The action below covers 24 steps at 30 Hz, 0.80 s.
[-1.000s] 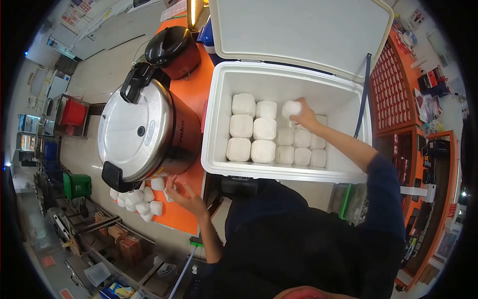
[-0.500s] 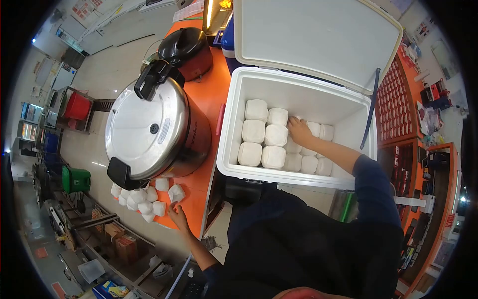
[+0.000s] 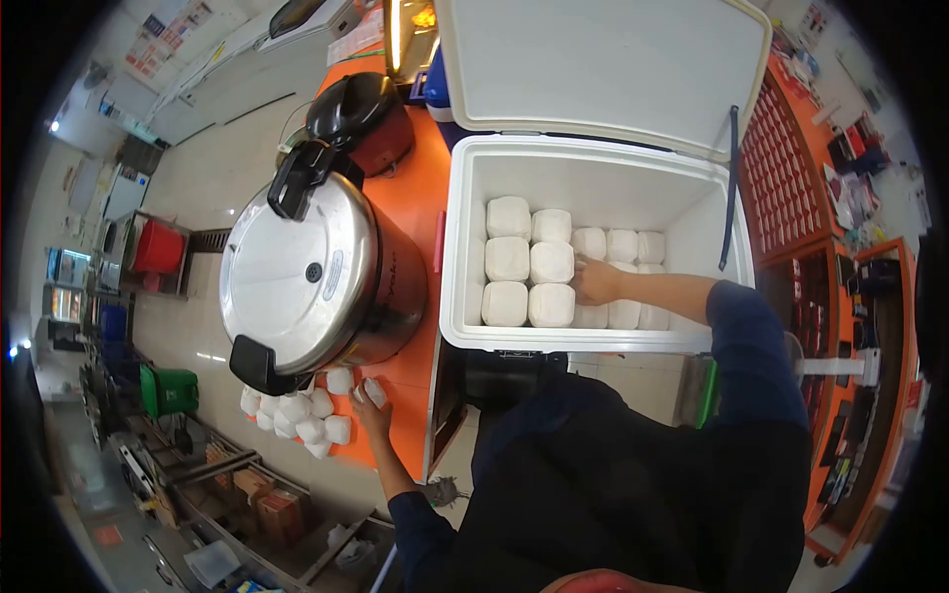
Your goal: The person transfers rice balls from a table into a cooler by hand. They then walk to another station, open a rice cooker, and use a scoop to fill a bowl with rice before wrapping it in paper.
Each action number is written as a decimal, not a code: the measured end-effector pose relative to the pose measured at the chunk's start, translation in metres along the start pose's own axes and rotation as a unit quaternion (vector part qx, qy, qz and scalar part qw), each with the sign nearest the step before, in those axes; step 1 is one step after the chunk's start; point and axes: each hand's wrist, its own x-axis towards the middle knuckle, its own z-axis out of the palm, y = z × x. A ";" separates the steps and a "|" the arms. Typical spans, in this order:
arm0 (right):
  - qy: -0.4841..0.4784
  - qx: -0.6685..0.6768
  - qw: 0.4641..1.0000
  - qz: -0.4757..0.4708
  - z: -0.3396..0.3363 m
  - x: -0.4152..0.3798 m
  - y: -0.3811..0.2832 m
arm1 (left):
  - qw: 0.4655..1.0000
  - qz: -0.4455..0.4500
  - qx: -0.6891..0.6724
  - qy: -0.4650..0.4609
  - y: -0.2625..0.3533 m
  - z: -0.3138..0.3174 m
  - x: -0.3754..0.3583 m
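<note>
My left hand [image 3: 374, 419] has its fingers around a white wrapped packet [image 3: 373, 392] at the orange counter's near end. Beside it lies a loose pile of similar white packets [image 3: 295, 407], partly hidden by the large steel cooker [image 3: 297, 272]. My right hand [image 3: 597, 283] reaches into the white cooler box [image 3: 692, 208], its fingers stretched over the lower packets and touching the side of a stacked packet [image 3: 551, 263]. Nothing shows held in it. Rows of white packets fill the left and middle of the box, stacked higher on the left.
The cooler's lid [image 3: 603, 69] stands open at the back, with a dark strap [image 3: 730, 188] on its right. A smaller dark cooker [image 3: 361, 124] sits farther along the orange counter [image 3: 405, 341]. Red-and-white shelving [image 3: 791, 163] is at the right.
My left hand has gone from beside the packet to closing its fingers on it. My right hand has moved toward the near side of the box, uncovering a packet behind it. The view has shifted slightly.
</note>
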 end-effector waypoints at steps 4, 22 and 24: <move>0.045 0.042 0.995 -0.080 0.004 -0.014 0.007 | 0.988 -0.061 -0.013 -0.145 0.020 -0.014 0.011; 0.163 0.730 0.654 -0.117 -0.308 -0.023 -0.138 | 0.710 0.469 -0.524 0.038 0.445 -0.182 -0.001; 0.225 0.619 0.752 -0.008 -0.301 -0.030 -0.113 | 0.809 0.464 -0.358 0.038 0.477 -0.187 -0.007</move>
